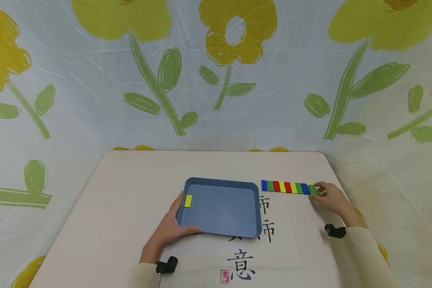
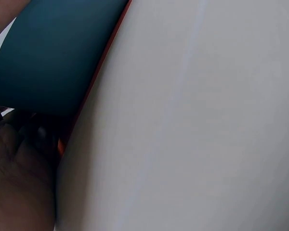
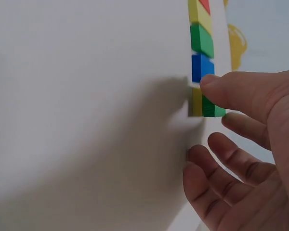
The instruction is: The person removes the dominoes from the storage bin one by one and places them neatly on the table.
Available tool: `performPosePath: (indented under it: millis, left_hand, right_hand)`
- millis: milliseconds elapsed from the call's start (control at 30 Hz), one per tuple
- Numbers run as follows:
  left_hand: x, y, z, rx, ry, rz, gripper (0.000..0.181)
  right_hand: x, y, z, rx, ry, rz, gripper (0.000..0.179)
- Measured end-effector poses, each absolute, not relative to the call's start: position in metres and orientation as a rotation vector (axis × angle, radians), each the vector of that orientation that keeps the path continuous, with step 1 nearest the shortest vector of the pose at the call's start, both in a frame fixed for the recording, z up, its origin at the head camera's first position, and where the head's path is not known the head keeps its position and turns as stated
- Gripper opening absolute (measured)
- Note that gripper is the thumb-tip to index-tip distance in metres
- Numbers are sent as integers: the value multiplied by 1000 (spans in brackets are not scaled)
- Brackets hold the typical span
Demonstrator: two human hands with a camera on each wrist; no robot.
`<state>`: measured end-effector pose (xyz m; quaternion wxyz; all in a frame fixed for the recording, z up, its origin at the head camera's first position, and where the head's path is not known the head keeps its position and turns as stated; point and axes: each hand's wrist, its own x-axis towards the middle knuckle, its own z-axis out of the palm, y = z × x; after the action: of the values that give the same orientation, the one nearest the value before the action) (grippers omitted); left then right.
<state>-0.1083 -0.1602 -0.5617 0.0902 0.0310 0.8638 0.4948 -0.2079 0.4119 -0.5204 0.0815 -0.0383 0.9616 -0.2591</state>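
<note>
My left hand [image 1: 171, 228] grips a blue rectangular tray [image 1: 223, 182] by its left side, thumb along the near edge. A yellow block [image 1: 188, 201] lies inside the tray near its left wall. In the left wrist view the tray's dark blue wall [image 2: 53, 62] slants above the curled fingers [image 2: 24, 149], which are mostly in shadow. At the right end of a row of coloured blocks, my right hand [image 1: 331, 198] pinches a green block [image 3: 214, 107] between thumb and forefinger. That block sits against the top of a yellow block [image 3: 197, 103]; the other fingers are loosely bent.
The row runs leftward from a blue block [image 1: 305, 189] through green, yellow and red ones to another blue block [image 1: 264, 185] near the tray's right corner. A cloth with black brush characters [image 1: 241, 264] lies partly beneath the tray. Flower-printed sheeting [image 1: 259, 128] surrounds the pale table [image 1: 129, 176].
</note>
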Motion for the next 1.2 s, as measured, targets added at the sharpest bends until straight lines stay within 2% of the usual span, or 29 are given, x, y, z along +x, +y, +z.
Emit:
performPosePath:
  millis: [467, 800, 1200]
  left_hand:
    - [-107, -160, -567, 97, 2567, 1487, 131]
    - [-107, -160, -566, 92, 2581, 1478, 131]
    - [-109, -161, -566, 98, 2579, 1481, 131]
  right_hand:
    - [-217, 434, -527, -141, 2881, -776, 56]
    - [-222, 434, -525, -155, 2870, -766, 54]
    - [-223, 428, -521, -161, 2853, -730, 60]
